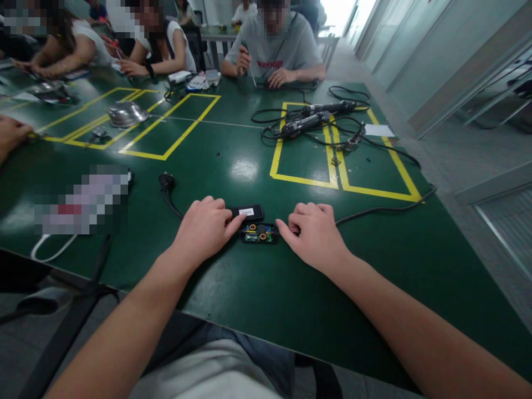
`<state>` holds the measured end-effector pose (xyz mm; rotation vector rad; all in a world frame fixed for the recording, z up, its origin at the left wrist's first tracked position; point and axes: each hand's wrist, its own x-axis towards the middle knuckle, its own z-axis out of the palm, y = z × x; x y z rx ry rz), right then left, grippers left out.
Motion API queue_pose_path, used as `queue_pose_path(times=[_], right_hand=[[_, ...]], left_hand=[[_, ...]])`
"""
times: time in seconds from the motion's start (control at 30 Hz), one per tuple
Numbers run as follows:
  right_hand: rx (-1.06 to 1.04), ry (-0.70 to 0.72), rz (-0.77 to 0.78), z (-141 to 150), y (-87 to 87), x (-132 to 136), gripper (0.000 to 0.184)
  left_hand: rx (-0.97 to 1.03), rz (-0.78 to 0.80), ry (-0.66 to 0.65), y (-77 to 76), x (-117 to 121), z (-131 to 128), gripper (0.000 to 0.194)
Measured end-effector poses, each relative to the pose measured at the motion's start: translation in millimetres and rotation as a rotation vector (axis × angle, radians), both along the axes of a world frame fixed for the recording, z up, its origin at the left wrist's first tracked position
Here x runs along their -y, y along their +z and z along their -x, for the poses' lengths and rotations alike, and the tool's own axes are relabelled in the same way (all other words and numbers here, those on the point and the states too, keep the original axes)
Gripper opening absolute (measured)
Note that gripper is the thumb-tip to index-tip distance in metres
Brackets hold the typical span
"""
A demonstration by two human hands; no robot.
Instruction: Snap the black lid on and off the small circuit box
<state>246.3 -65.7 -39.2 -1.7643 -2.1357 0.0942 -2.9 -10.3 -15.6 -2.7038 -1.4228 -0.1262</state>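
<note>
A small black casing [258, 235] lies open before me, with a green circuit board and copper coils showing inside. Just behind it is its black cover [248, 213], which carries a white label. At the casing's left end, my left hand [208, 228] has curled fingers, its thumb reaching between casing and cover. My right hand [315, 235] is curled at the right end, thumb tip by the casing's edge. A black power cord [174, 208] runs into both hands from either side; the hands hide the gripped parts. Its plug [167, 181] rests on the table at left.
On the green table [233, 310], two black electric screwdrivers [307, 123] lie with tangled cords at back right, near yellow tape outlines [305, 180]. A metal bowl [127, 114] stands back left. A person [272, 50] works opposite; another person's hand [14, 133] is at left.
</note>
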Motion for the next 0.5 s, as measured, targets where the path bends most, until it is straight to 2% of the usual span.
queue_pose_path(times=[0.13,0.23,0.3,0.4,0.5], right_hand=[[0.000,0.006,0.057,-1,4.2,0,0.049],[0.010,0.017,0.097,-2,6.9,0,0.050],[0.018,0.017,0.118,-2,8.0,0,0.051],[0.034,0.018,0.126,-2,8.7,-1,0.051],[0.045,0.019,0.121,-1,8.6,-1,0.051]], left_hand=[[0.055,0.003,0.012,-2.2,0,0,0.051],[0.236,0.008,0.023,-6.9,0,1,0.035],[0.389,0.027,-0.031,-11.1,0,2,0.025],[0.485,0.090,-0.156,-15.8,-1,3,0.037],[0.451,0.151,-0.158,-15.5,-4,4,0.038]])
